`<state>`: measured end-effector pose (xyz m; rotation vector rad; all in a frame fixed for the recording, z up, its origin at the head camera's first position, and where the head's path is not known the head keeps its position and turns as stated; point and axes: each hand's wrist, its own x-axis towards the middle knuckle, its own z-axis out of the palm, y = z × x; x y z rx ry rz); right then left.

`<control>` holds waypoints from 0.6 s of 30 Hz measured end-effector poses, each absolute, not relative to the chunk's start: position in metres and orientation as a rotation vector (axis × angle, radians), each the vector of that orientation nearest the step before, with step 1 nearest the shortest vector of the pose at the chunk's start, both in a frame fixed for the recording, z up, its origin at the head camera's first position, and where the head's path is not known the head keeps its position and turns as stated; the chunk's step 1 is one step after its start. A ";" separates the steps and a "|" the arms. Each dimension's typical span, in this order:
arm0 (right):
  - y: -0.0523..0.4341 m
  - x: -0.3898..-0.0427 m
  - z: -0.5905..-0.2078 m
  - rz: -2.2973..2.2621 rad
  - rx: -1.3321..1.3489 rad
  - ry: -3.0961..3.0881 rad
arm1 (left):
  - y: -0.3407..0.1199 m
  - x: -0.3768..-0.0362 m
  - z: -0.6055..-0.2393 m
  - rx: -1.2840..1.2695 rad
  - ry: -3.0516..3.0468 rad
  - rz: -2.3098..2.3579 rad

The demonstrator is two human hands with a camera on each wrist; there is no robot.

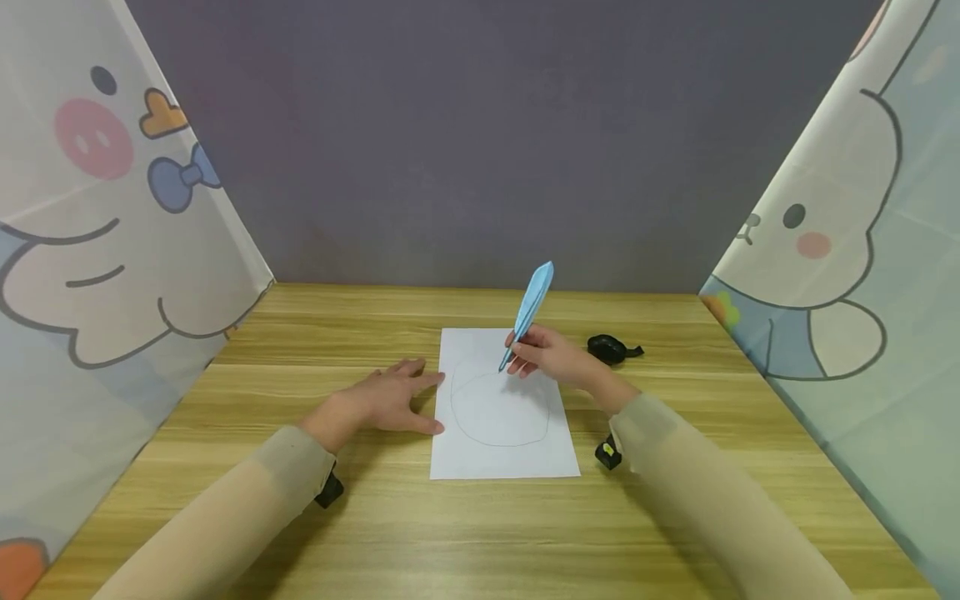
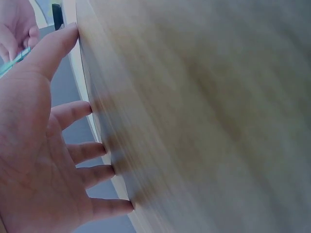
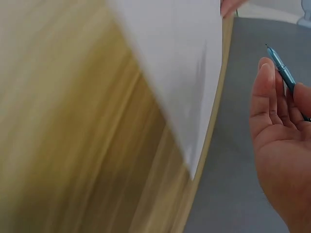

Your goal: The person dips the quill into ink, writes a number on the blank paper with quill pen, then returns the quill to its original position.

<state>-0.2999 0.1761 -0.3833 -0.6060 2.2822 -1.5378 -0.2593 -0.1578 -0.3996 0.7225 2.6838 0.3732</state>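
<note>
The pen (image 1: pixel 528 315), pinched in the right hand (image 1: pixel 551 354), touches its tip to the paper (image 1: pixel 501 417) on the counter (image 1: pixel 480 517), at the drawn oval's top. The left hand (image 1: pixel 390 400) lies flat with straight fingers, steadying the sheet's left edge. Light pressure should keep the line clean.

Beige sleeves (image 1: pixel 247 492), black wrist cameras (image 1: pixel 328 490).

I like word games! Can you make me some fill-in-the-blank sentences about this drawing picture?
The right hand holds a blue ____.
The shape drawn on the paper is a ____.
The left hand lies flat on the ____ table.
Missing words: pen; circle; wooden.
</note>
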 end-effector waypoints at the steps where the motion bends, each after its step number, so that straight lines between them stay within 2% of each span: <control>1: 0.183 -0.299 -0.383 -1.532 -0.586 2.287 | -0.158 -0.259 -0.399 0.724 2.683 0.371; 8: 0.227 -0.291 -0.389 -1.536 -0.486 2.324 | -0.160 -0.259 -0.400 0.729 2.682 0.383; 18: 0.259 -0.276 -0.391 -1.524 -0.560 2.356 | -0.159 -0.256 -0.398 0.725 2.675 0.404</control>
